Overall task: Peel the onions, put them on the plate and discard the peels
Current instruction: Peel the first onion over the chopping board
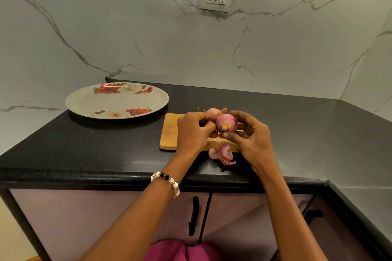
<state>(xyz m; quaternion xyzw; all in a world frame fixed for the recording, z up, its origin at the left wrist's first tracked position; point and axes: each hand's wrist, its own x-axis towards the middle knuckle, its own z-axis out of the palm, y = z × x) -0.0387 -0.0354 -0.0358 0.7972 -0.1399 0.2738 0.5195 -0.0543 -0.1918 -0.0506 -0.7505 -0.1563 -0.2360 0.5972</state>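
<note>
At frame centre we hold the red onion [226,122] in both hands: right hand [250,133] cups it, left hand [194,131] pinches its dry, brittle skin; probably slippery beneath.

Bare black stone countertop [110,142] lies open left of and in front of the rectangular wooden cutting board [169,131]. Obstacles: a round floral-patterned plate [84,101] beyond the board's left end; pink onion peels [222,154] at its near edge; a second unpeeled pink onion [213,111] at its far edge.
</note>
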